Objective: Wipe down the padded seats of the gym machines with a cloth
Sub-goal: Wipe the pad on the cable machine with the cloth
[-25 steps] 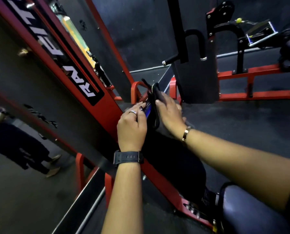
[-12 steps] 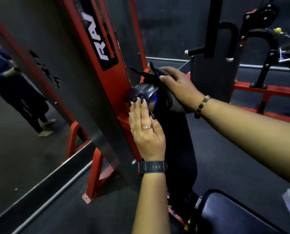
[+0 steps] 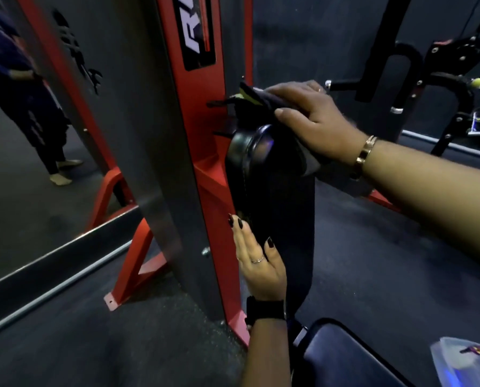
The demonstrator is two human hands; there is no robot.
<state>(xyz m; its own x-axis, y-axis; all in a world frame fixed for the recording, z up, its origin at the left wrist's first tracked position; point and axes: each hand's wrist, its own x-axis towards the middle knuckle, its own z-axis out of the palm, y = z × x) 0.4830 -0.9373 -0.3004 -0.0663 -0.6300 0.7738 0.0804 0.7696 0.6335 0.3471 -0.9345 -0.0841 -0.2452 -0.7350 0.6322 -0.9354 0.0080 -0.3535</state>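
Note:
A black upright back pad (image 3: 277, 208) is mounted on the red machine frame (image 3: 205, 174). My right hand (image 3: 314, 121) holds a dark cloth (image 3: 250, 99) against the top of the pad, fingers over it and thumb along its side. A grey part of the cloth hangs below my wrist. Lower down, my left hand (image 3: 261, 263) rests with straight fingers on the pad's left edge, thumb on its face. A dark blue padded seat (image 3: 344, 358) lies at the bottom right.
A mirror (image 3: 37, 163) on the left reflects a person and the floor. A translucent plastic object (image 3: 462, 361) is at the bottom right corner. Another black and red machine (image 3: 439, 88) stands behind on the right. Dark rubber floor (image 3: 372, 261) surrounds the frame.
My left hand has slid down the pad's left edge from near the top. My right hand stays at the top with the cloth. The view has come closer and more upright.

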